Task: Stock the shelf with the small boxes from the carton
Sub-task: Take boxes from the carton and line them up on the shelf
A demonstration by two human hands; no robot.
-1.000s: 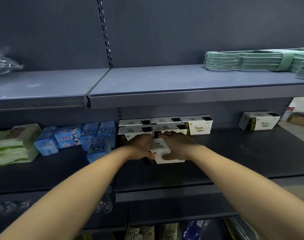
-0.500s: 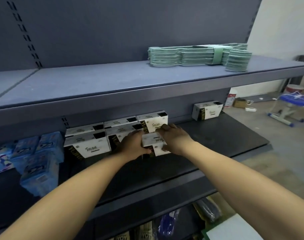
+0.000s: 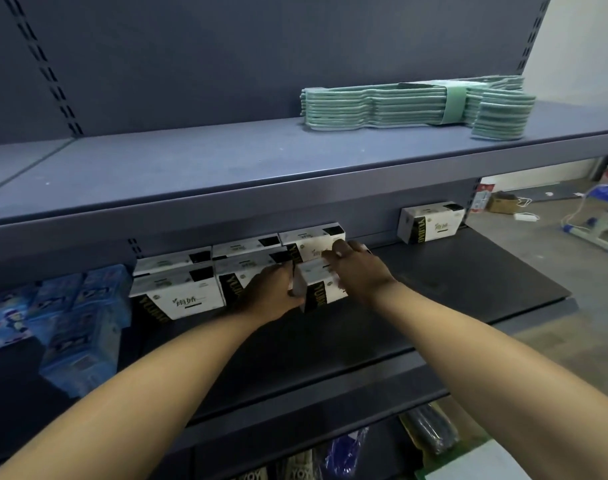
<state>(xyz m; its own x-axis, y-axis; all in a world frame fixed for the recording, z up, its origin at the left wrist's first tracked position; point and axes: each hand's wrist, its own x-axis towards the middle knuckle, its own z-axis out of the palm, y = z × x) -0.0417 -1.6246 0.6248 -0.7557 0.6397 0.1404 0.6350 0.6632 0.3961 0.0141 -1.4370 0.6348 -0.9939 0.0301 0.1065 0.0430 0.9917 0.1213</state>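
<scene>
A small white box with a black-and-gold side (image 3: 318,289) stands on the dark middle shelf (image 3: 468,275), held between both hands. My left hand (image 3: 271,294) grips its left side and my right hand (image 3: 359,271) curls over its top right. Just left and behind it are several matching white boxes (image 3: 177,294) in two rows, some stacked. One more such box (image 3: 430,226) stands alone at the back right of the shelf. The carton is not in view.
Blue packets (image 3: 63,320) fill the shelf's left end. A banded stack of green hangers (image 3: 416,105) lies on the upper shelf (image 3: 226,168). Goods sit on the lower shelf (image 3: 427,431). Beyond the shelf's right end is floor with a cardboard box (image 3: 501,202) and cables.
The view has swung to the right along the shelf. Both hands have carried the held box rightward and back, close to the right end of the box rows.
</scene>
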